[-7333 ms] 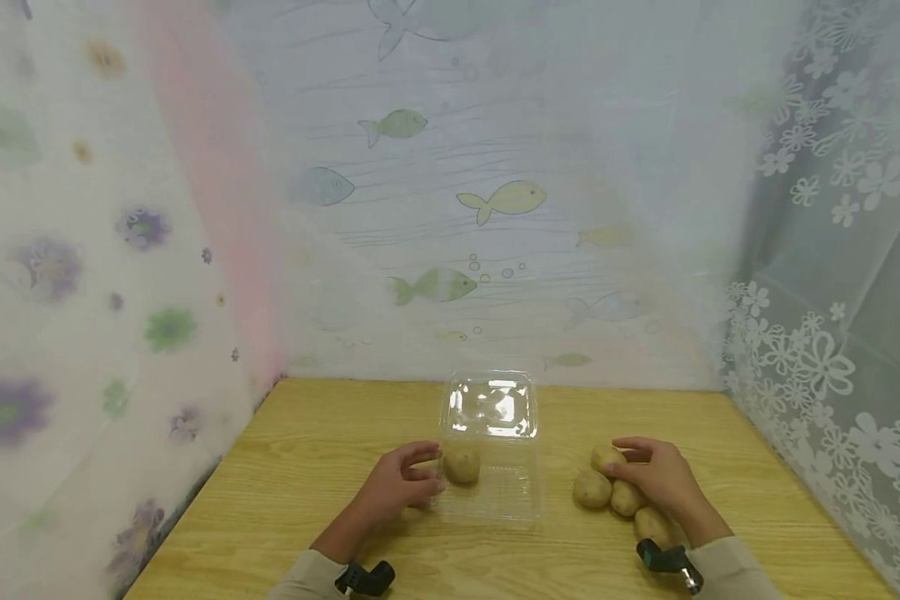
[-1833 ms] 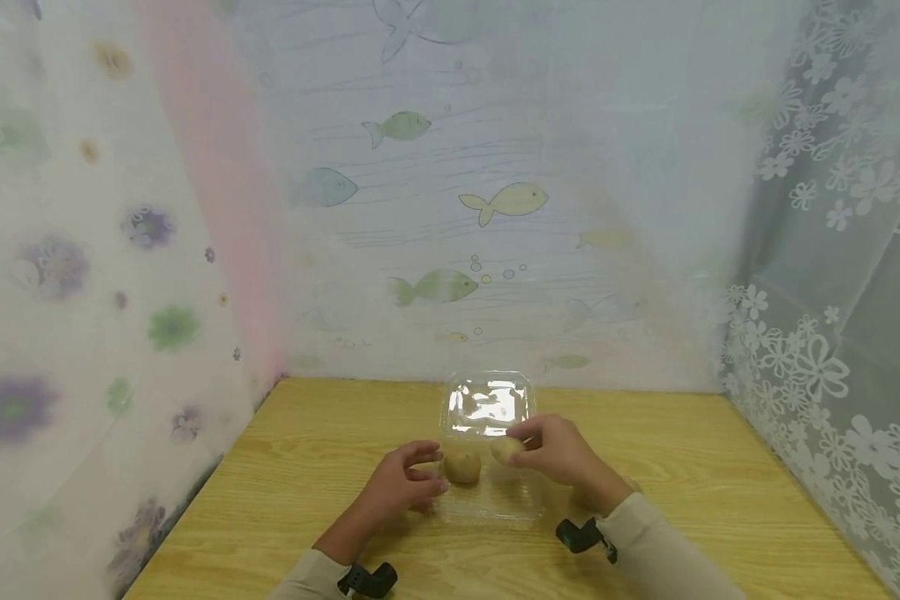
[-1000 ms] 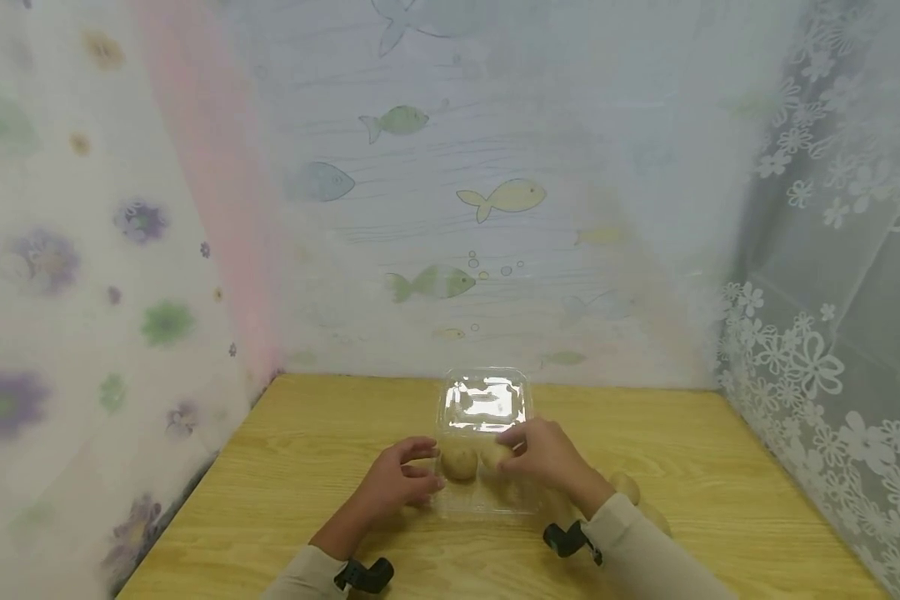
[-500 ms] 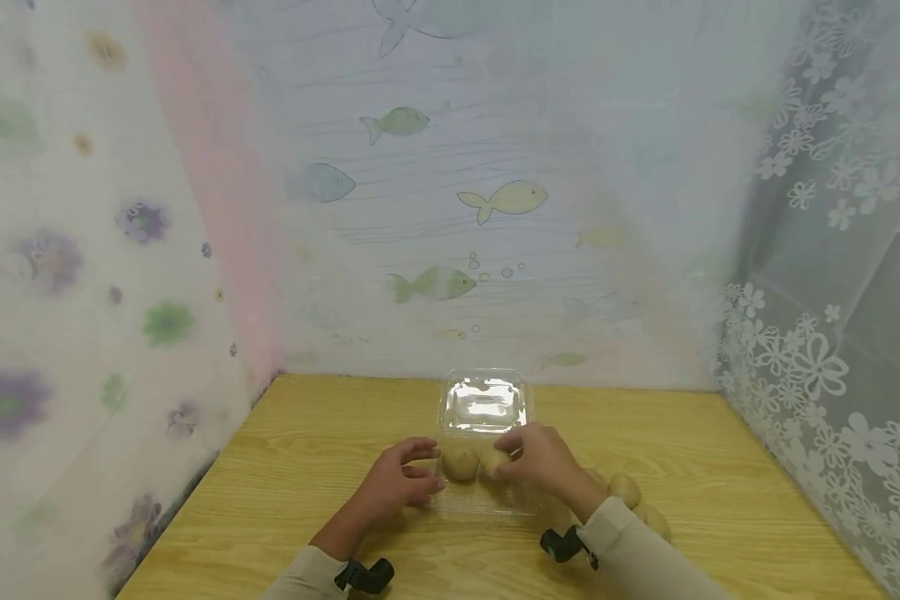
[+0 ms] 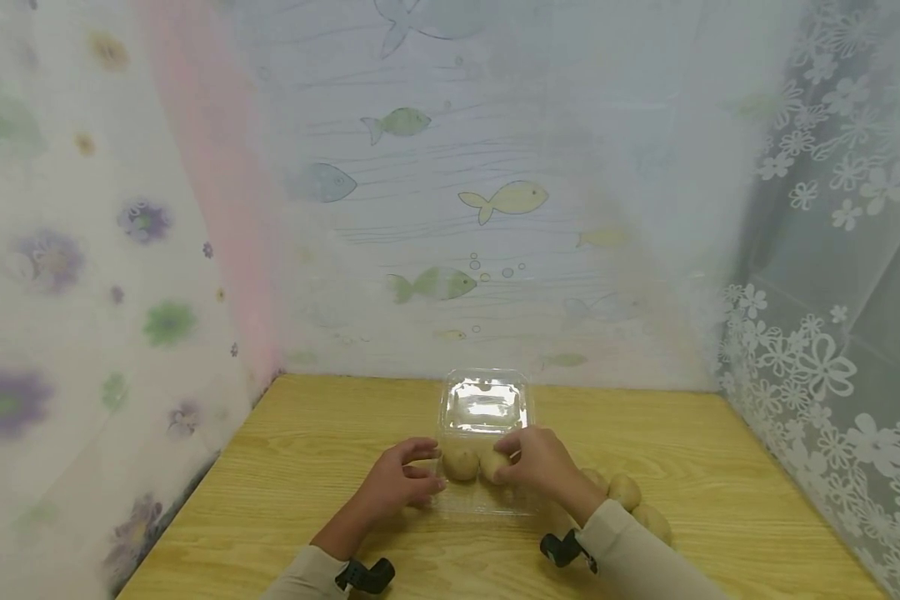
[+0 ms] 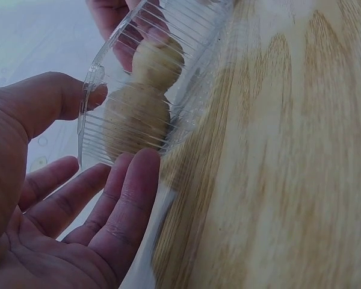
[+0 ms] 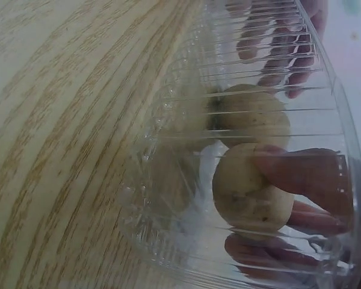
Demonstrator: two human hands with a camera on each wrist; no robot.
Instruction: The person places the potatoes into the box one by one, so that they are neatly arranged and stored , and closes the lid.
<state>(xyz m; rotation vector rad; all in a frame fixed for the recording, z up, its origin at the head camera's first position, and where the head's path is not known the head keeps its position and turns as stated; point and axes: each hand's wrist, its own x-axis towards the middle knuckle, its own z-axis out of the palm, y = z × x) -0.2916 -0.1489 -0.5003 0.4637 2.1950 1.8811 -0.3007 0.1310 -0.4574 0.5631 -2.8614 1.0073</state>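
A clear plastic clamshell container (image 5: 461, 502) stands on the table with its lid (image 5: 487, 404) tipped back. One potato (image 5: 461, 463) sits in its back left part. Beside it my right hand (image 5: 543, 462) pinches a second potato (image 5: 492, 465) between thumb and fingers, down inside the container. The two potatoes look in contact in the left wrist view. My left hand (image 5: 399, 479) is at the container's left side, thumb at the rim and extended fingers touching or close to the ribbed wall (image 6: 132, 129). Fingers of the right hand partly cover the second potato.
Several more potatoes (image 5: 624, 492) lie on the wooden table (image 5: 307, 450) right of the container, partly hidden by the right forearm. Patterned sheets (image 5: 420, 208) hang behind and on both sides of the table. Each wrist carries a small black camera (image 5: 561, 547).
From the pile at right, my right hand has brought a potato left and lowered it into the container beside the first. My left hand has hardly moved.
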